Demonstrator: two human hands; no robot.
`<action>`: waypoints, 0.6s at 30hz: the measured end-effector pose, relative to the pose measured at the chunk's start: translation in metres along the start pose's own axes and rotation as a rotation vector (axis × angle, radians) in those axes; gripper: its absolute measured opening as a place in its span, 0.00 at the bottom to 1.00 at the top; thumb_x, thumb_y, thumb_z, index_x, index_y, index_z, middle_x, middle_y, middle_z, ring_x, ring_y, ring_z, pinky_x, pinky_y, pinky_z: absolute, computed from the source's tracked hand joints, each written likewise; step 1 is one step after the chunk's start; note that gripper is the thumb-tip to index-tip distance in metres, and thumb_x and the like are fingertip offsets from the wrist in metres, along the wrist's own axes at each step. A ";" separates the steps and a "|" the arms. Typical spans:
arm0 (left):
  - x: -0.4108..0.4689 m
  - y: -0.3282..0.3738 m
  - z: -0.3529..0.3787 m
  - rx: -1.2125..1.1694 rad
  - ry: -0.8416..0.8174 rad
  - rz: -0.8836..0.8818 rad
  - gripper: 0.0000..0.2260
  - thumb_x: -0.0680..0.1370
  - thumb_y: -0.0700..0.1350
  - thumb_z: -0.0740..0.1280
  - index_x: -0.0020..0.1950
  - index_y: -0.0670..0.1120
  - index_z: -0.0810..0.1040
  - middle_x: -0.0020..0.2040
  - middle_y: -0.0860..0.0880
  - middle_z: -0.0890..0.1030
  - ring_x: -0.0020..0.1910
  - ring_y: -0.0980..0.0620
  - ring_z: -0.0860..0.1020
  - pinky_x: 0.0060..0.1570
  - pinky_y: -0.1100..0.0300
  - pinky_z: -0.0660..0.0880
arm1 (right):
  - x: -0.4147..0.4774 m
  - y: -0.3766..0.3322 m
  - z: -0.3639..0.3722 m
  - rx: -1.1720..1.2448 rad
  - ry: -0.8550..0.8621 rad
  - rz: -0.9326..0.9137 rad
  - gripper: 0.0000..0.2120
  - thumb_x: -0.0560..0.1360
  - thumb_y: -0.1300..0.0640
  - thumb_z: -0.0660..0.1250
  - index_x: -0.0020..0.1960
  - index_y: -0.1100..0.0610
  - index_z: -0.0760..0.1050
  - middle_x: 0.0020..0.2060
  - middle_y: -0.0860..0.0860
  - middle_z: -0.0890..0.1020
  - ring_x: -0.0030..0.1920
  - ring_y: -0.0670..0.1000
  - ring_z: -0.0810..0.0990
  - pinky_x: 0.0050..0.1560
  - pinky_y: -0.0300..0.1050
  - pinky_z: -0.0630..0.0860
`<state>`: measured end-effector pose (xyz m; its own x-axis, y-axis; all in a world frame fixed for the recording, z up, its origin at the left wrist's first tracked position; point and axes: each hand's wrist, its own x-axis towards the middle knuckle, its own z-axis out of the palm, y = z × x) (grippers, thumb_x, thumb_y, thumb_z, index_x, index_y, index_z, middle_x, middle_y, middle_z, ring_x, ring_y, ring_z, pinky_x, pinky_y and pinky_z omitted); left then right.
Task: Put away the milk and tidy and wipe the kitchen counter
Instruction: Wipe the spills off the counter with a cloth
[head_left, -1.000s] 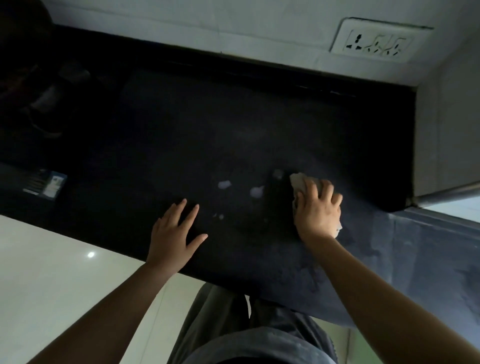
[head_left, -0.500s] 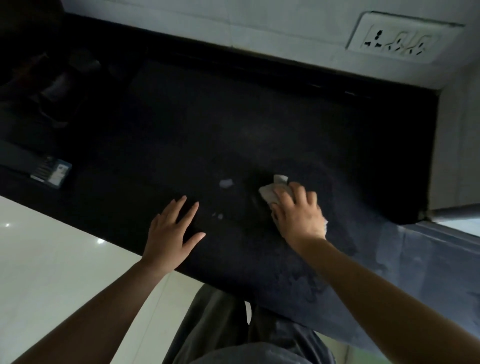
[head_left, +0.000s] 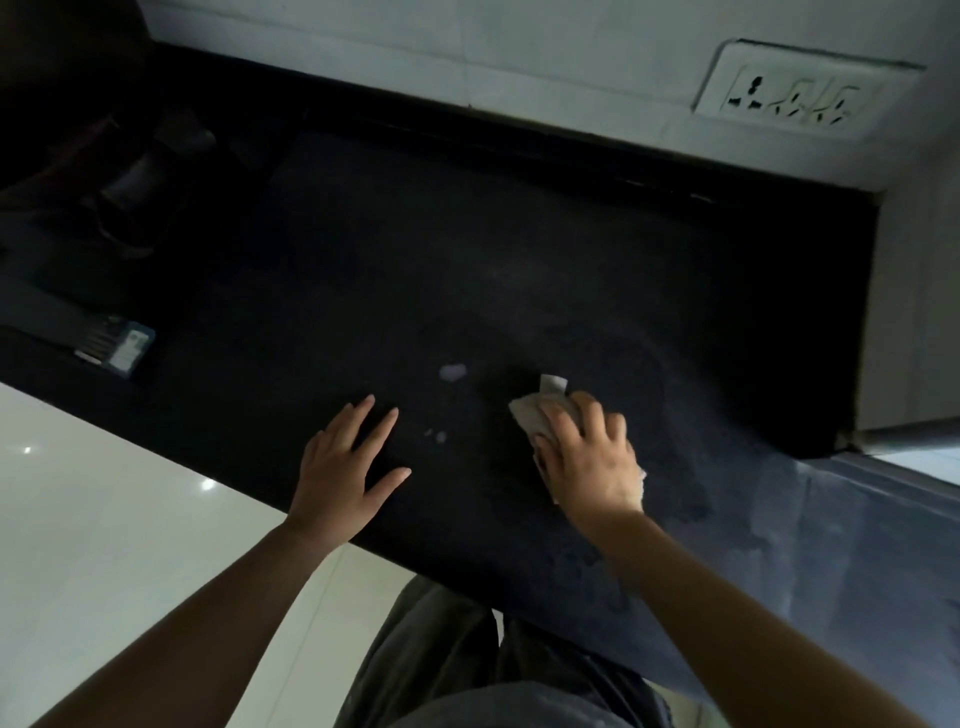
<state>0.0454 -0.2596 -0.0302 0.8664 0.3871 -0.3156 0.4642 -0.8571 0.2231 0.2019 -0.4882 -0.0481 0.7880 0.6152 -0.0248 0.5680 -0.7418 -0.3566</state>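
Note:
The black kitchen counter (head_left: 519, 249) fills the middle of the head view. My right hand (head_left: 587, 457) presses a crumpled white tissue (head_left: 535, 410) flat on it near the front edge. A small white milk spot (head_left: 453, 372) lies just left of the tissue, with two tiny drops (head_left: 436, 434) nearer me. My left hand (head_left: 345, 467) rests flat on the counter with fingers spread, left of the drops and holding nothing. No milk container is visible.
A small dark box with a pale label (head_left: 117, 345) lies at the counter's left front. Dim dark objects (head_left: 140, 176) stand at the back left. A wall socket (head_left: 789, 88) sits at upper right, and a grey appliance side (head_left: 914, 322) bounds the counter on the right.
My right hand slid the tissue leftward across the counter, and two white spots that lay in its path are gone. My left hand stayed put.

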 end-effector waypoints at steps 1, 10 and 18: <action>0.000 -0.001 0.000 -0.001 -0.003 -0.004 0.34 0.73 0.67 0.49 0.75 0.52 0.60 0.77 0.45 0.58 0.75 0.42 0.56 0.68 0.39 0.60 | 0.004 0.003 -0.002 0.000 0.009 0.034 0.19 0.76 0.47 0.61 0.65 0.52 0.70 0.61 0.59 0.73 0.49 0.63 0.72 0.41 0.57 0.77; 0.009 -0.014 -0.012 -0.103 0.068 0.131 0.29 0.73 0.63 0.57 0.71 0.50 0.67 0.73 0.44 0.66 0.71 0.44 0.64 0.66 0.44 0.65 | 0.079 -0.078 0.020 0.003 -0.075 0.159 0.20 0.79 0.46 0.54 0.69 0.48 0.59 0.66 0.57 0.63 0.58 0.61 0.65 0.52 0.56 0.71; 0.063 -0.100 -0.052 -0.009 0.055 0.297 0.28 0.74 0.62 0.56 0.71 0.52 0.67 0.73 0.46 0.65 0.72 0.44 0.62 0.66 0.38 0.63 | 0.033 -0.077 0.023 0.003 0.114 0.387 0.20 0.75 0.50 0.63 0.66 0.52 0.68 0.62 0.61 0.70 0.51 0.65 0.69 0.43 0.58 0.74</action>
<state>0.0636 -0.1321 -0.0246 0.9732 0.1377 -0.1843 0.1901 -0.9327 0.3065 0.1782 -0.4048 -0.0427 0.9649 0.2572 -0.0538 0.2239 -0.9120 -0.3438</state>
